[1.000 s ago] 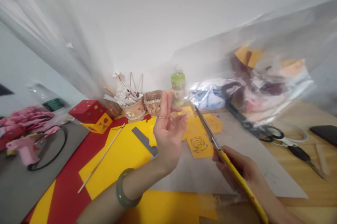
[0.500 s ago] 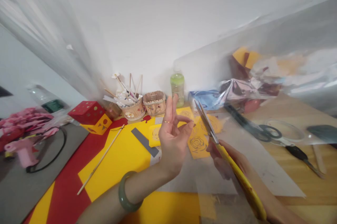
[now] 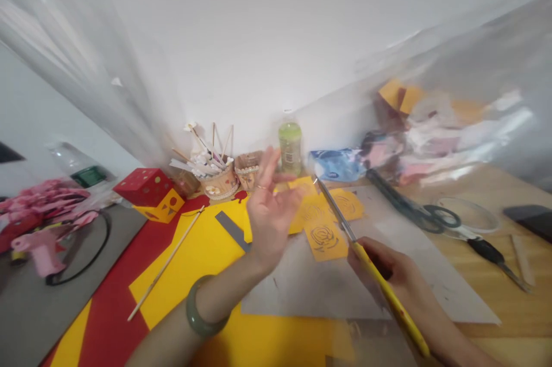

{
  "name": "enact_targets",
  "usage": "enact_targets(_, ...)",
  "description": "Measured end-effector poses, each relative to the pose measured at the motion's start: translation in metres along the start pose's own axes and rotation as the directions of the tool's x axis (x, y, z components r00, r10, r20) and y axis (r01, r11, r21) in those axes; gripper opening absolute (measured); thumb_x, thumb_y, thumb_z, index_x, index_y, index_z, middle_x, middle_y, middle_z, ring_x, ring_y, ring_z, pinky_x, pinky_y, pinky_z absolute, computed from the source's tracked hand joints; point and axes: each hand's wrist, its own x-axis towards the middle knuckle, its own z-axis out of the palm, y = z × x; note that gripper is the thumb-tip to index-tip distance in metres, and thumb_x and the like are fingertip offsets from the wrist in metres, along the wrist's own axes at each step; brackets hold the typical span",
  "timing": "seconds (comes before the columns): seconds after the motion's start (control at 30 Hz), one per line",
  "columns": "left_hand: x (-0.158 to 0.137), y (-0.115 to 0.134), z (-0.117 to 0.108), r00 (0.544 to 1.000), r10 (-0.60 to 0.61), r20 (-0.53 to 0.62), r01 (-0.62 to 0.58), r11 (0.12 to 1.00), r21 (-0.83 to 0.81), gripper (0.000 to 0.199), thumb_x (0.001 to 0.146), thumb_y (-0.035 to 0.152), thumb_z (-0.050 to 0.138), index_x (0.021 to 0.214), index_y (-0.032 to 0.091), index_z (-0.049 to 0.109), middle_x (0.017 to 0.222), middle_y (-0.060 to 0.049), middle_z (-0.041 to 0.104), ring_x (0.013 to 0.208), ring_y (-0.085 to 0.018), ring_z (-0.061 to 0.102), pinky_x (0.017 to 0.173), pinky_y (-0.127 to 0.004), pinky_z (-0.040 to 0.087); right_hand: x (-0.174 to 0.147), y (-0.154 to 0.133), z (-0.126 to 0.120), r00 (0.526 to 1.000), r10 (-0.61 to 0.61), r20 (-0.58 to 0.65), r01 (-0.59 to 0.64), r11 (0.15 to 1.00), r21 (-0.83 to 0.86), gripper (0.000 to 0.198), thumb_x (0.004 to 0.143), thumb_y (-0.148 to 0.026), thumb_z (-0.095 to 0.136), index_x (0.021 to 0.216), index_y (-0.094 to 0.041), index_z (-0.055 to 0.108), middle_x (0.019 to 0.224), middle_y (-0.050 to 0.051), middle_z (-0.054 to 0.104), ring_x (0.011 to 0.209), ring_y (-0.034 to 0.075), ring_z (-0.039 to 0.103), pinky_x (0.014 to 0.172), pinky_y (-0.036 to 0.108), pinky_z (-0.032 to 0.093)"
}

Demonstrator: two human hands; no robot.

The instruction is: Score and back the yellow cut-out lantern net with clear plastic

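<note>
My right hand [image 3: 388,275] is closed around a long pair of yellow-handled tweezers [image 3: 371,266]. Their steel tips point up and away from me, with a tiny pale speck near the end. To the left, my left hand [image 3: 271,211] is raised and blurred, fingers stretched upward and thumb apart, with nothing visible in it. Beyond and between the hands lie orange-yellow paper squares with rose-like cut patterns, the nearest being a patterned square [image 3: 325,240]. They rest on a white sheet [image 3: 310,286]; my left hand hides part of the squares behind it.
Yellow card [image 3: 190,263] and red card [image 3: 116,292] spread at left, with a thin stick [image 3: 166,263]. A pink glue gun [image 3: 43,252], red-and-yellow box [image 3: 149,194], decorated pot [image 3: 218,180], green bottle [image 3: 290,145], tissue pack [image 3: 336,164] and black-handled scissors [image 3: 485,249] surround the sheet.
My left hand has shifted left and down, and its thumb and forefinger have parted from a pinch. The tweezers' tips have moved slightly left and down, and look closer together.
</note>
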Motion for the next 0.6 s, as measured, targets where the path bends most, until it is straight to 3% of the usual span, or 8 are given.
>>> enact_targets(0.07,0.014,0.005,-0.005,0.997,0.082,-0.011,-0.081,0.995,0.051,0.04,0.074,0.017,0.069,0.112,0.031,0.064,0.116,-0.002,0.061,0.084,-0.012,0.059,0.077,-0.025,0.053,-0.001,0.003,-0.002,0.999,0.002,0.039,-0.001,0.999,-0.044,0.027,0.074,-0.036,0.058,0.06,-0.019,0.043,0.056,-0.003,0.035,0.053,0.01,0.03,0.047,0.022,0.025)
enact_targets(0.17,0.026,0.009,-0.012,0.995,0.052,0.085,-0.063,0.988,0.138,0.027,0.075,0.017,0.067,0.101,0.027,0.069,0.106,-0.003,0.064,0.068,-0.008,0.057,0.062,-0.022,0.053,-0.004,0.005,-0.004,0.995,0.013,0.095,-0.006,0.997,-0.073,0.027,0.076,-0.037,0.057,0.062,-0.019,0.042,0.059,-0.003,0.035,0.056,0.01,0.032,0.049,0.022,0.026)
enact_targets(0.27,0.025,0.006,-0.015,0.992,-0.016,0.127,-0.003,0.989,0.151,0.033,0.077,0.018,0.065,0.108,0.029,0.067,0.106,-0.002,0.063,0.058,-0.006,0.055,0.056,-0.022,0.053,-0.005,0.002,-0.005,0.989,0.004,0.148,0.001,0.999,-0.036,0.029,0.076,-0.044,0.058,0.067,-0.019,0.045,0.064,-0.002,0.04,0.059,0.011,0.036,0.052,0.023,0.03)
enact_targets(0.47,0.013,-0.003,-0.016,0.973,-0.083,0.218,0.067,0.995,0.079,0.037,0.079,0.021,0.065,0.114,0.029,0.061,0.108,-0.004,0.06,0.059,-0.007,0.055,0.059,-0.023,0.055,-0.002,-0.001,-0.003,0.975,0.019,0.223,-0.02,1.0,0.002,0.028,0.079,-0.046,0.057,0.081,-0.019,0.052,0.071,-0.001,0.048,0.059,0.01,0.039,0.052,0.022,0.033)
enact_targets(0.6,0.014,0.0,-0.015,0.971,-0.04,0.234,0.032,0.999,0.036,0.056,0.078,0.019,0.066,0.128,0.036,0.047,0.131,-0.005,0.049,0.057,-0.004,0.055,0.057,-0.021,0.053,-0.002,-0.002,0.002,0.988,0.042,0.148,-0.049,0.998,0.043,0.034,0.077,-0.05,0.057,0.07,-0.019,0.046,0.06,-0.004,0.036,0.052,0.009,0.029,0.046,0.021,0.027)
